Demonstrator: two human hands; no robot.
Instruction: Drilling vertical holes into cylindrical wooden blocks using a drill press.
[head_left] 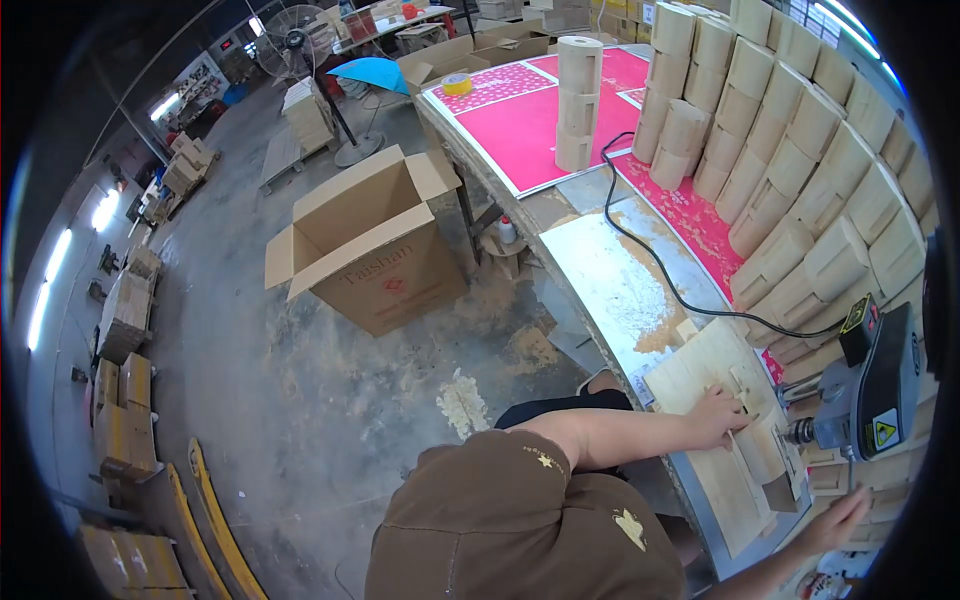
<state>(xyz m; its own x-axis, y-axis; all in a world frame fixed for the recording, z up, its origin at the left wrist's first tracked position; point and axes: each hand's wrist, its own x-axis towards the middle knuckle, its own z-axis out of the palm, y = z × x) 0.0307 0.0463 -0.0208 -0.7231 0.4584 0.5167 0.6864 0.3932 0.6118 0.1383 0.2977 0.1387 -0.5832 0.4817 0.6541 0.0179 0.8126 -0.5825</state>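
Note:
My left hand (718,418) lies at the pale wooden jig board (715,490) on the bench, its fingers curled on the end of a rounded wooden block (762,452). That block sits beside the chuck of a grey and black drill press (885,385). My right hand (838,522) is at the lower right with its fingers stretched out. Its fingertips are close to the drill press's thin feed lever (851,473); whether they touch it is hard to tell.
Stacked wooden blocks (790,130) line the bench's right side. A block tower (578,105) and yellow tape (457,84) stand on pink sheets (530,130). A black cable (660,262) runs to the drill press. Left of the bench is an open carton (385,265).

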